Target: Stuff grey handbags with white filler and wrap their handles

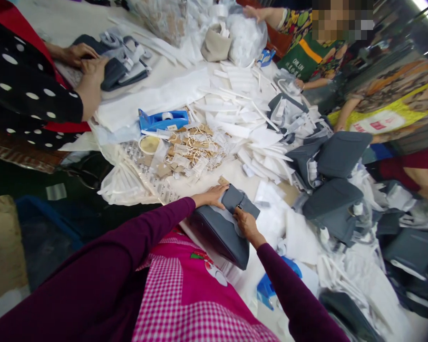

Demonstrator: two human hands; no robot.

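A dark grey handbag (221, 235) lies on its side at the table edge, close against the pink apron. On top of it a smaller grey flap or pocket piece (231, 197) shows a strap and a small metal buckle. My left hand (212, 196) grips the far left edge of this piece, thumb toward the bag. With bent fingers, my right hand (246, 224) pinches the piece just below the buckle; whether it has the strap itself I cannot tell. Beyond my left hand lies a pile of brown tags with white strings (194, 149).
A blue tape dispenser (164, 120) stands behind the tags, and another blue dispenser (267, 287) is by my right forearm. White foam strips (231, 107) cover the table's middle. Several grey bags (333, 209) lie at right. Co-workers stand at left and across the table.
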